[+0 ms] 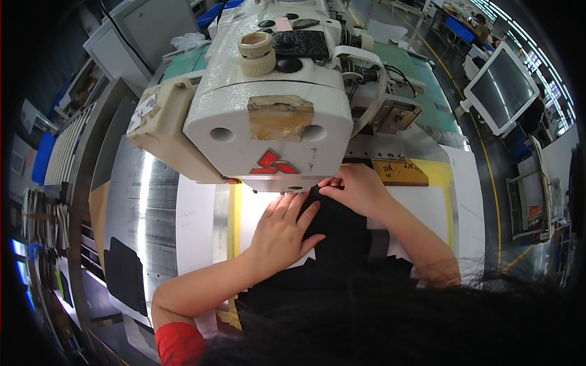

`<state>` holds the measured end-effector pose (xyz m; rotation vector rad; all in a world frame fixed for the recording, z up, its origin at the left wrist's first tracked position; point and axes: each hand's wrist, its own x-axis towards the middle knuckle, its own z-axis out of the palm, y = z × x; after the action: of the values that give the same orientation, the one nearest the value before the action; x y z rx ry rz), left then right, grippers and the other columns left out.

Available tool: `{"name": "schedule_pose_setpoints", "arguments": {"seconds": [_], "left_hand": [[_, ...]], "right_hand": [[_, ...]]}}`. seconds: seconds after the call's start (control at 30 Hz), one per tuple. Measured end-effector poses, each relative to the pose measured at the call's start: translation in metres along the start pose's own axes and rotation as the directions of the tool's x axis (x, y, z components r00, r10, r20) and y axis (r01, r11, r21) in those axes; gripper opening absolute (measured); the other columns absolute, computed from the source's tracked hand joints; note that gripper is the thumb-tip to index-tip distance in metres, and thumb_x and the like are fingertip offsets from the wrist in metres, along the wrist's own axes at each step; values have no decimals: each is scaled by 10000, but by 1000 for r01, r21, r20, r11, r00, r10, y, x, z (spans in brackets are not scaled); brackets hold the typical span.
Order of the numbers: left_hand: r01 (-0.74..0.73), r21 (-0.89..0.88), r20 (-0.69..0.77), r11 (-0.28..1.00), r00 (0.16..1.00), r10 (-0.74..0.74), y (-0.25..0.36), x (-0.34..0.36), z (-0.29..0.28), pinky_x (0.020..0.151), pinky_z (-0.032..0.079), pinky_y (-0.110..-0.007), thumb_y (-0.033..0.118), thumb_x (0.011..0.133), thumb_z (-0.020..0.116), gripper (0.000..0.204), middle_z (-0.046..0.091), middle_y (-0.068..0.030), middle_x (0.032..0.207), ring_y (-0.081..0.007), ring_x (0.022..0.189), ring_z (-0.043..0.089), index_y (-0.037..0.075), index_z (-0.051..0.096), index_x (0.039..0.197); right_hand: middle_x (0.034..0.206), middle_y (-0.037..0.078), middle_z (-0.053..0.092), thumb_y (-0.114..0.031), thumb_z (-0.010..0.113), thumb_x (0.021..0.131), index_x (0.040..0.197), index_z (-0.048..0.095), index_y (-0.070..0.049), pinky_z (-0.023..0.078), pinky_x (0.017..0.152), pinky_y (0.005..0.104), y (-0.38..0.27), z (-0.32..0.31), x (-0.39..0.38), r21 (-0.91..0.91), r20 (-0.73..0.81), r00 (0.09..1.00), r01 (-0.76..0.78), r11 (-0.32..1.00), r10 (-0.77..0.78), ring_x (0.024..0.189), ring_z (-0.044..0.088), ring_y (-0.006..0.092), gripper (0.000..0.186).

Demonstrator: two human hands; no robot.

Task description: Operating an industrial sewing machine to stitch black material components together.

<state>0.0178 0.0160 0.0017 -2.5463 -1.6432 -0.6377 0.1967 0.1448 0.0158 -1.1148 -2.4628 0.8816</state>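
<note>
A piece of black fabric (336, 229) runs from under the front of a large white industrial sewing machine (268, 143) down toward my body. With fingers spread, my left hand (284, 222) lies flat over the fabric's left edge and the white sheet beside it, fingertips close under the machine head. My right hand (357, 190) pinches the far edge of the fabric between thumb and fingers, just right of the head. The machine head hides the needle area and the fabric's far end.
White sheets edged with yellow tape (453, 201) cover the metal worktable (143, 213). A wooden block (400, 172) lies beyond my right forearm. Black flat pieces (125, 274) rest at the left. A monitor (502, 88) stands at the right; another person (480, 27) sits far back.
</note>
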Motion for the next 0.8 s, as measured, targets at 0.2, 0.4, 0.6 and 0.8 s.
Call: {"name": "schedule_pose_setpoints", "arguments": {"seconds": [0.2,0.4,0.6,0.8], "left_hand": [[10,-20,11,1000,1000,-10,-1,2,-3,1011,394,-435,441,835,690,603,536,-197,1314,-339,1190,510,33,585,1267],[-16,-10,12,1000,1000,16,-6,2,4,941,430,-445,460,805,713,650,493,-153,1374,-341,1095,549,70,559,1302],[-14,16,26,1000,1000,14,-2,5,1,983,422,-435,489,819,689,656,536,-206,1321,-343,1145,544,28,575,1271],[-16,62,46,998,999,13,-4,3,3,989,416,-432,519,838,660,668,506,-198,1375,-338,1166,534,51,564,1305]], "right_hand": [[754,45,652,-288,740,800,887,665,-106,502,653,382,-3,-5,-8,-117,-72,997,-23,993,14,733,652,233,215],[720,49,629,-219,750,807,950,660,-88,503,625,329,11,-3,-22,-33,-165,986,15,999,-21,679,647,198,214],[753,48,633,-197,754,804,968,644,-104,505,632,337,17,6,-21,8,-261,965,21,1000,-18,706,653,196,219],[747,37,613,-196,765,789,937,642,-103,490,615,322,17,-8,-30,-84,-276,960,-68,994,42,703,638,184,214]]}}
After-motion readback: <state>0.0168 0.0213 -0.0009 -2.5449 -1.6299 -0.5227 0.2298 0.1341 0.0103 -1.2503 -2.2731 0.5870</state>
